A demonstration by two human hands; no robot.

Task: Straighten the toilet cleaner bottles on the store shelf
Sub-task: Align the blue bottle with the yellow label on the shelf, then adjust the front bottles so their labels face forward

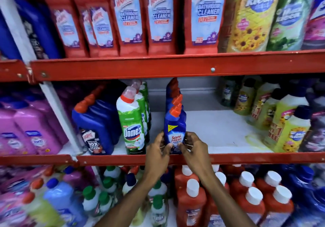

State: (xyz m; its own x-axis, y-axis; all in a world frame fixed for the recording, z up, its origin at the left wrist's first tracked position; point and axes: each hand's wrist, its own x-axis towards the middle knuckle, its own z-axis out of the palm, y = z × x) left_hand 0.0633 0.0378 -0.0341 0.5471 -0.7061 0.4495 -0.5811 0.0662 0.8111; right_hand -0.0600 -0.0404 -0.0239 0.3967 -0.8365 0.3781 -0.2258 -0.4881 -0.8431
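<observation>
Both hands clamp the front Sani Fresh bottle (175,131) at its base.
Left hand (158,148), right hand (192,146): glossy blue plastic, angled orange cap, upright at red metal shelf (246,158) lip; green Domex bottle (132,124) left of them.

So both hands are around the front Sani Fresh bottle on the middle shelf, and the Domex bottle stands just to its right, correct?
Not quite. The left hand and right hand do hold the front Sani Fresh bottle on the middle shelf, but the green Domex bottle stands to its left, not its right. The head view shows this.
</observation>
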